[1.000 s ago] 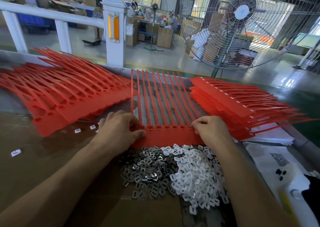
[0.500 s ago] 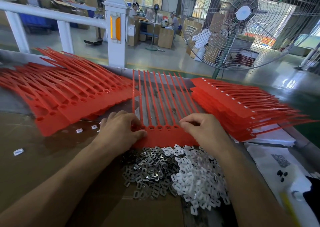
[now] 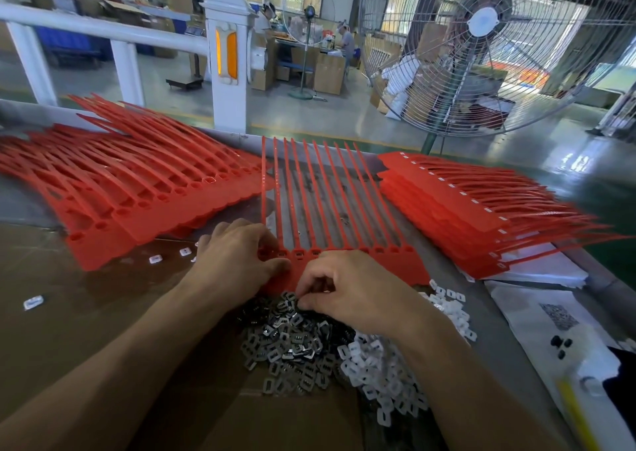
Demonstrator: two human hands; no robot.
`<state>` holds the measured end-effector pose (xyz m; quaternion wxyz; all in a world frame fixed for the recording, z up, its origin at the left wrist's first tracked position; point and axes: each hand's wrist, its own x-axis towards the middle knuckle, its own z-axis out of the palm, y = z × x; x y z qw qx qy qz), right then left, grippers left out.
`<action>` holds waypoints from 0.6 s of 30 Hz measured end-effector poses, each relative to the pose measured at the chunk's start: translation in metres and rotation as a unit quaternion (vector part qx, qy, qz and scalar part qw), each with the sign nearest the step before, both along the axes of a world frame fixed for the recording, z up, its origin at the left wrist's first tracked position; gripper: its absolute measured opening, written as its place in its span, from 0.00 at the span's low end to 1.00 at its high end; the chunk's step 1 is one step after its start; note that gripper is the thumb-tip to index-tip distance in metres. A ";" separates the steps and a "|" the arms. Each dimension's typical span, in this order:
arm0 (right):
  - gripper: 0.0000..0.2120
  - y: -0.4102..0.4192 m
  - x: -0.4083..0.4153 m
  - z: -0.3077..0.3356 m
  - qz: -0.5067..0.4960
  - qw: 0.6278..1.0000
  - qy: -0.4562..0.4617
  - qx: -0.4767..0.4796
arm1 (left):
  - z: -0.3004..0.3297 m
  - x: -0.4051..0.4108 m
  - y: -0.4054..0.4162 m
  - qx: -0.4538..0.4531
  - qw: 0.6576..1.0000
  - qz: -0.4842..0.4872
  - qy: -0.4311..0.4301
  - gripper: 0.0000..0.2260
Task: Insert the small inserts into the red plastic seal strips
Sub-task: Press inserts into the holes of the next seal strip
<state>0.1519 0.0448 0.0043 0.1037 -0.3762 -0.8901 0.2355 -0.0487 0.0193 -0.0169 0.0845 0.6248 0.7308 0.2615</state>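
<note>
A red comb of seal strips [image 3: 395,261] lies flat in front of me, its tails pointing away. My left hand [image 3: 237,261] rests on the comb's left end with the thumb pressing its base. My right hand [image 3: 347,292] has its fingers curled down into the pile of metal inserts [image 3: 292,344] at the comb's near edge, pinching among them. A pile of white plastic inserts [image 3: 385,375] lies just right of the metal ones, partly hidden under my right forearm.
A stack of red strip combs [image 3: 137,192] lies on the left, another stack [image 3: 464,206] on the right. A few stray white inserts [image 3: 155,259] sit on the brown cardboard. White paper sheets [image 3: 550,319] lie at the right edge. A large fan [image 3: 481,37] stands behind the table.
My right hand has moved left and toward me, from the comb's right end down to the metal insert pile. My left hand has stayed on the comb's left end.
</note>
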 end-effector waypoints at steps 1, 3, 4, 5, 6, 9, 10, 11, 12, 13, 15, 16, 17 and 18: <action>0.02 -0.001 -0.001 0.000 0.003 1.000 -0.005 0.009 | 0.000 0.000 0.000 0.000 1.000 0.000 0.001 0.13; 0.01 -0.002 -0.002 -0.001 0.009 0.999 -0.014 0.027 | 0.000 0.000 -0.001 0.002 1.000 0.000 0.001 0.13; 0.01 -0.003 -0.002 -0.001 0.012 0.999 -0.017 0.032 | 0.000 0.001 -0.001 0.003 1.000 0.000 0.001 0.13; 0.02 -0.004 -0.003 -0.001 0.015 0.999 -0.020 0.036 | 0.000 0.000 -0.001 0.003 1.000 0.000 0.001 0.13; 0.02 -0.005 -0.004 0.000 0.017 0.999 -0.025 0.041 | 0.000 0.000 -0.001 0.002 1.000 -0.001 0.001 0.13; 0.03 -0.006 -0.004 0.000 0.020 0.998 -0.033 0.053 | 0.000 0.000 -0.001 0.003 1.000 -0.002 -0.002 0.12; 0.03 -0.005 -0.003 0.001 0.022 0.998 -0.028 0.047 | 0.000 0.000 0.000 0.004 1.000 -0.001 -0.002 0.12; 0.02 -0.005 -0.002 0.002 0.025 0.999 -0.019 0.034 | 0.000 0.000 0.000 0.005 1.000 0.000 -0.002 0.11; 0.01 -0.005 0.000 0.003 0.029 0.999 -0.011 0.017 | 0.000 0.000 0.000 0.004 1.000 0.000 -0.003 0.11; 0.01 -0.005 0.002 0.005 0.035 0.999 -0.006 -0.001 | 0.000 0.000 0.000 0.003 1.000 0.000 -0.003 0.11; 0.04 -0.006 0.004 0.007 0.050 0.998 -0.007 -0.028 | 0.000 0.000 0.000 0.003 1.000 -0.002 -0.002 0.11; 0.05 -0.007 0.003 0.007 0.057 0.998 -0.013 -0.032 | -0.001 -0.001 0.000 0.003 1.000 -0.002 -0.001 0.11; 0.06 -0.008 0.002 0.007 0.062 0.997 -0.021 -0.031 | -0.001 -0.001 0.000 0.004 1.000 -0.001 0.000 0.11; 0.06 -0.009 0.000 0.007 0.067 0.997 -0.027 -0.027 | -0.001 -0.001 0.000 0.004 1.000 -0.001 0.000 0.11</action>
